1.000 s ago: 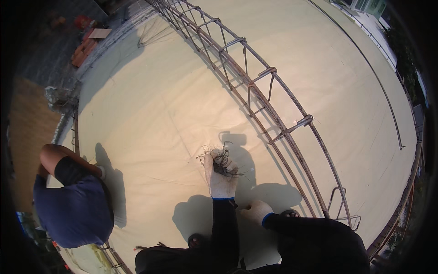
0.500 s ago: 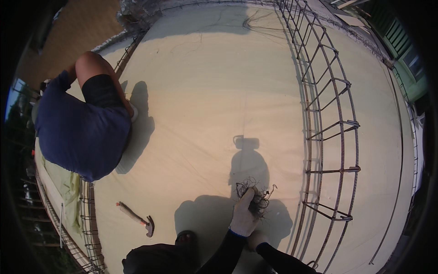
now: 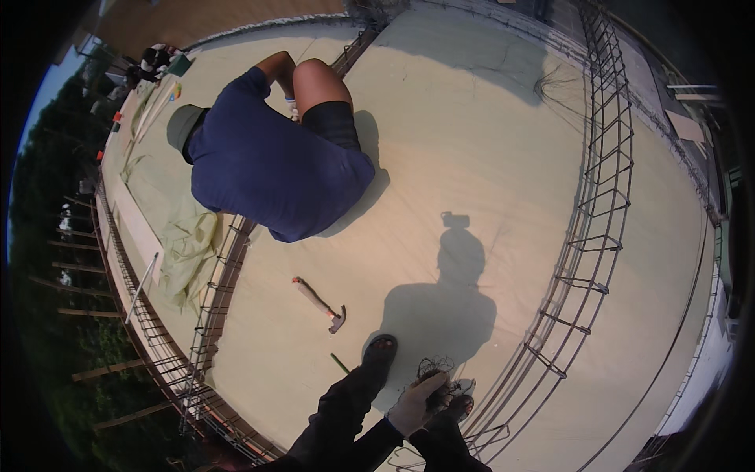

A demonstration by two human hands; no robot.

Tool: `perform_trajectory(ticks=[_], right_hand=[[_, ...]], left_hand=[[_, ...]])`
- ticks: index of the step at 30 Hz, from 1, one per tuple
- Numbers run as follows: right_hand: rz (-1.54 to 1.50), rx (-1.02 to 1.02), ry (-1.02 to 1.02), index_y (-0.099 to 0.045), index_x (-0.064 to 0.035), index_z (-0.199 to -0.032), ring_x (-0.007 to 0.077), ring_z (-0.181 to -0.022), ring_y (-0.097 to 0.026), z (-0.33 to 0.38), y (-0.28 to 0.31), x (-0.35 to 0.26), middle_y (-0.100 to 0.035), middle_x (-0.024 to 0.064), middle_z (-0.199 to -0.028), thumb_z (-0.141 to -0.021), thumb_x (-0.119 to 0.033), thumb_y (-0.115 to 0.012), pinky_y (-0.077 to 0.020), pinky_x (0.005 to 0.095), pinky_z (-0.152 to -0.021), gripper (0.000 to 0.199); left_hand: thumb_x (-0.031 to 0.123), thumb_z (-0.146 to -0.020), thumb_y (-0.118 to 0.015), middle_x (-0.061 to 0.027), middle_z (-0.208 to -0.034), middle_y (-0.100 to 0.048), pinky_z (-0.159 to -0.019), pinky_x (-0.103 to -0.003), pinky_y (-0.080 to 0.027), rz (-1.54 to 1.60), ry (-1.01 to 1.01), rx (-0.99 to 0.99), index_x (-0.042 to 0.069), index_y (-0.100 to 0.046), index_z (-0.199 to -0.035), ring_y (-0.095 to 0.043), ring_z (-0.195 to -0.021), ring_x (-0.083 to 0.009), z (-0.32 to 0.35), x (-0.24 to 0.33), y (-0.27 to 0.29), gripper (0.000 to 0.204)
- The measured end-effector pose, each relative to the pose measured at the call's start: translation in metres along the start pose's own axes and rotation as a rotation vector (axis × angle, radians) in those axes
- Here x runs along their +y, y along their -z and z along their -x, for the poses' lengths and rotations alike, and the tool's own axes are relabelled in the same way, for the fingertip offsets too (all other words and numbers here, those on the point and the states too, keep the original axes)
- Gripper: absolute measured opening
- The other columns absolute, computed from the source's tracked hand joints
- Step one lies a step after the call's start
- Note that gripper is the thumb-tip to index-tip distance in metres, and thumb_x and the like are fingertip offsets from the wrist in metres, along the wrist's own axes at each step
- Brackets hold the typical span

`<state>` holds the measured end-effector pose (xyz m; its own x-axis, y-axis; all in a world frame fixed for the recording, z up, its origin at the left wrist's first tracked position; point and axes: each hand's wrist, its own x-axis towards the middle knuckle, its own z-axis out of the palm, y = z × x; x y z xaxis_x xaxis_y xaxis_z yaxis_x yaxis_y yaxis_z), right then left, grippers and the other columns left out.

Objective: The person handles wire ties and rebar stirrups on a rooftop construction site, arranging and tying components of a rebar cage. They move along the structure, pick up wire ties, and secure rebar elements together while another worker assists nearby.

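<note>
My left hand [image 3: 415, 406], in a pale work glove, is closed around a tangled bundle of thin dark tie wire [image 3: 437, 381]. Loose wire ends stick out above the fingers. The bundle is held low, between my two feet. I cannot see my right hand. A claw hammer [image 3: 321, 304] lies on the pale sheeting beyond my left foot [image 3: 380, 350], its head toward me. Close to that foot is a short, thin green stick [image 3: 340, 363].
A co-worker in a blue shirt [image 3: 275, 161] crouches ahead on the left. A long rebar cage [image 3: 586, 267] runs along my right, another [image 3: 224, 271] on the left. Crumpled sheeting [image 3: 189, 248] lies beside the left cage. Rebar ends [image 3: 82, 291] jut past the left edge.
The view has swung left, so the co-worker and hammer appear farther right. My left hand, still holding the wire, now shows lower. My right hand has gone out of sight.
</note>
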<state>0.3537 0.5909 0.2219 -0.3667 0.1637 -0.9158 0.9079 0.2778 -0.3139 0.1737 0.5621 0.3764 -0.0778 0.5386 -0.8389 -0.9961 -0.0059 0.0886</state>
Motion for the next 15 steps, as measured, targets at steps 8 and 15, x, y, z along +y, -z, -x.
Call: perform_trajectory(ticks=[8, 15], right_hand=[[-0.209, 0.056, 0.227, -0.073, -0.0034, -0.105, 0.0192, -0.087, -0.068, 0.200, -0.047, -0.059, -0.070, 0.0038, -0.090, -0.098, -0.050, -0.059, -0.0550, 0.0388, -0.080, 0.049], [-1.147, 0.389, -0.220, -0.075, 0.0050, -0.108, 0.0179, -0.069, -0.069, 0.270, 0.077, -0.021, -0.074, 0.0108, -0.087, -0.095, -0.025, -0.066, -0.0549, 0.0323, -0.062, 0.034]], left_hand=[[0.022, -0.102, -0.066, -0.0052, -0.092, -0.068, -0.070, -0.030, -0.056, -0.283, -0.200, -0.081, 0.006, -0.069, -0.113, -0.067, -0.078, -0.0164, 0.174, 0.137, -0.039, 0.019], [0.031, -0.105, -0.060, -0.0024, -0.091, -0.060, -0.071, -0.032, -0.050, -0.189, -0.051, 0.049, 0.011, -0.063, -0.102, -0.060, -0.083, -0.0163, 0.269, 0.189, -0.051, 0.021]])
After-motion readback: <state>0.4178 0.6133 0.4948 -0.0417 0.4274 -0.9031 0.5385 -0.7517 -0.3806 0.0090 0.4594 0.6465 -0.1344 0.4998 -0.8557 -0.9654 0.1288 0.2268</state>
